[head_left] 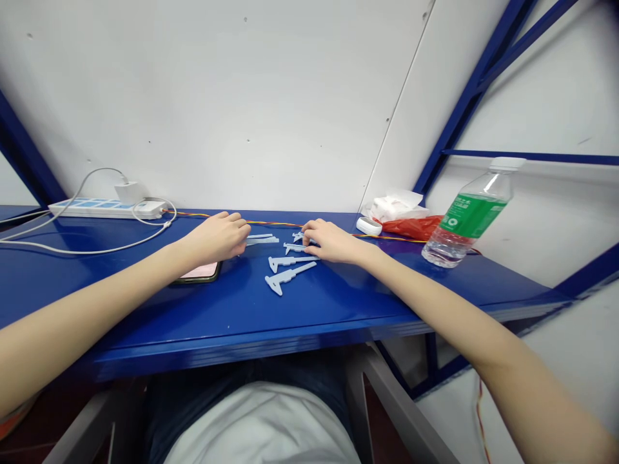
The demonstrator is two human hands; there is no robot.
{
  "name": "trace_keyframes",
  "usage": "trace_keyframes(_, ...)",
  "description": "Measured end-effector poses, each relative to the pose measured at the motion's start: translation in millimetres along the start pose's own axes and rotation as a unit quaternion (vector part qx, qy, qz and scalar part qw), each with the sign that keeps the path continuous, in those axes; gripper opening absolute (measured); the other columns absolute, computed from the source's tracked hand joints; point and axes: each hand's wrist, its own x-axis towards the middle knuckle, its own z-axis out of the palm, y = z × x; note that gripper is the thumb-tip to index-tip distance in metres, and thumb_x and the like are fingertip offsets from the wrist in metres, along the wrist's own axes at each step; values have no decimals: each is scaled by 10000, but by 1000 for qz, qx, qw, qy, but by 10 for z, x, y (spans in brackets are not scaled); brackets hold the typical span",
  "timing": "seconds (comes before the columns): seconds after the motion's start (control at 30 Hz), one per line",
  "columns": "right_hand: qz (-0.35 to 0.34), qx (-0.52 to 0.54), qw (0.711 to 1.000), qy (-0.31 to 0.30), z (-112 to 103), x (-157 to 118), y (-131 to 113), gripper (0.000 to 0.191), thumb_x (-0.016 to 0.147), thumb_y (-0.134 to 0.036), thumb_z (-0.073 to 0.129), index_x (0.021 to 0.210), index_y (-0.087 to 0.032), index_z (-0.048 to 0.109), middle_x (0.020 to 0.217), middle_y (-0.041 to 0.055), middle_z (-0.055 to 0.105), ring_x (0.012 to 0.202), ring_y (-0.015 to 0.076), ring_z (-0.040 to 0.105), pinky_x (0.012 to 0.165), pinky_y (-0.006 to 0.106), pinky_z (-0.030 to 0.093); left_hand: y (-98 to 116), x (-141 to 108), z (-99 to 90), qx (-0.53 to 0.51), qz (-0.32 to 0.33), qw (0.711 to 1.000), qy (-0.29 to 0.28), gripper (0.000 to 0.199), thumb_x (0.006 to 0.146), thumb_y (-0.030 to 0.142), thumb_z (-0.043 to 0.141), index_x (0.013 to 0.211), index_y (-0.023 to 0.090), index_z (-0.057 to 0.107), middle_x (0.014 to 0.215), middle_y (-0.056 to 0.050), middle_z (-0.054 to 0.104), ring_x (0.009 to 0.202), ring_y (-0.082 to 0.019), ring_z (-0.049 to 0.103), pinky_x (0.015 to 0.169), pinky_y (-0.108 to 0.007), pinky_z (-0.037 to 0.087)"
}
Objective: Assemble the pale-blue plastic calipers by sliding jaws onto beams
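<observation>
Several small pale-blue plastic vernier calipers lie on the blue table, among them a near caliper [285, 277] set at a slant and another caliper [290, 262] just behind it. My left hand [222, 237] is closed, its fingers curled over the left ends of a pair of calipers [262, 240]; the fingertips are hidden from me. Over the right ends of two more calipers rests my right hand [331, 241], thumb and fingers bent down on a small caliper [293, 248]. The farther caliper [296, 236] is partly covered by its fingers.
A phone [199, 273] lies beneath my left wrist. Behind it are a white power strip [106, 209] and a looping white cable [97, 249]. To the right stand a water bottle [467, 219], a red plastic bag [411, 227], a tissue pack [396, 207] and a white oval object [369, 226].
</observation>
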Motion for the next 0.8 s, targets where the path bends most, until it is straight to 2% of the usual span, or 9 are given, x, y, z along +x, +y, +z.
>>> trace_keyframes(0.13,-63,18,997,42,12,19,-27,94,826,-210,540,834,-169,624,1105,105,608,1006,243,532,855,373,405,17,-15,-1,15,11,999,26,142,835,229,519,790,141,621,788,-69,669,783,-210,602,663,-314,417)
trace_keyframes(0.33,-86,-22,988,125,-21,36,-49,93,827,-214,541,882,-169,600,1024,93,632,936,224,551,830,352,402,-12,-44,-8,40,20,997,64,148,838,232,511,778,143,613,758,-69,654,747,-207,596,666,-320,416)
trace_keyframes(0.57,-111,-54,975,183,-41,31,-40,88,847,-229,542,901,-168,577,1068,99,633,1004,228,549,864,343,383,-64,-65,48,34,22,995,88,154,843,237,505,785,148,616,764,-78,654,741,-208,593,663,-317,407)
trace_keyframes(0.8,-116,-61,967,220,-57,37,-8,78,869,-246,513,896,-186,555,1075,89,633,1007,216,541,866,336,361,-116,-77,56,41,15,993,109,251,895,251,408,806,155,622,743,-67,646,731,-191,586,661,-307,410)
